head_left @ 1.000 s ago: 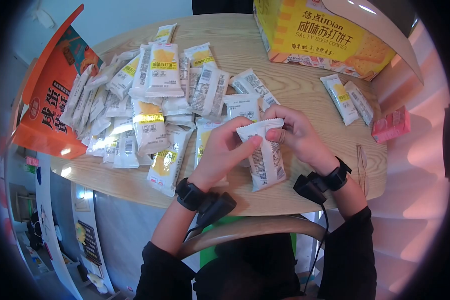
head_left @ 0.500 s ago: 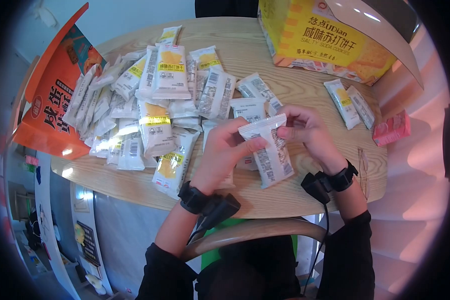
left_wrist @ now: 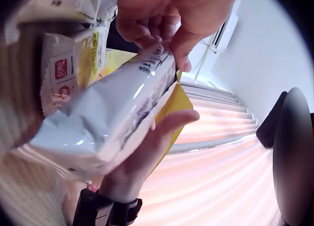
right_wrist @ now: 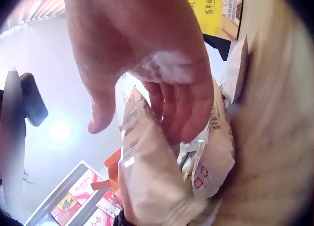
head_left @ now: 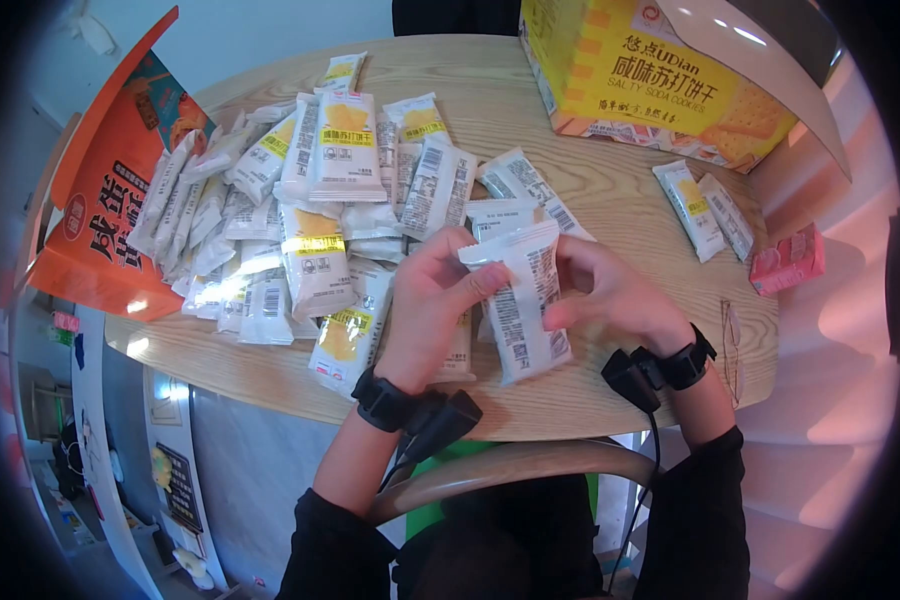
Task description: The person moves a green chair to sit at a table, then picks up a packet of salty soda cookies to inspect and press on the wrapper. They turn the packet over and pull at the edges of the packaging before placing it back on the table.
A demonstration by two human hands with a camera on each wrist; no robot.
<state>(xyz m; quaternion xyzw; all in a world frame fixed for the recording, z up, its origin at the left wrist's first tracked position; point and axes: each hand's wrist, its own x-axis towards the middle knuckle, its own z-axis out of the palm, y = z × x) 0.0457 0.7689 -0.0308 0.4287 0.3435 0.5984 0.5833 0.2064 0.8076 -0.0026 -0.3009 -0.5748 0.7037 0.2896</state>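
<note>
A white cracker packet [head_left: 530, 318], printed side towards the head camera, is held upright over the near part of the table. My left hand [head_left: 432, 305] pinches its upper left edge, thumb on the front and fingers behind. In the left wrist view this grip on the packet [left_wrist: 108, 111] shows near its top corner. My right hand [head_left: 615, 295] is at the packet's right side. Its thumb stands away from the wrapper and its fingers reach behind it, as the right wrist view shows beside the packet [right_wrist: 152, 162].
A heap of similar packets [head_left: 315, 250] lies to the left, against an orange box [head_left: 85, 235]. A yellow soda cookie box [head_left: 670, 85] stands back right. Two packets [head_left: 690, 210] and a small pink box [head_left: 788, 260] lie at the right of the wooden table [head_left: 650, 190].
My right thumb has come off the packet's top edge, and the right hand has loosened and moved down slightly. The packet has shifted a little left in my left hand's pinch.
</note>
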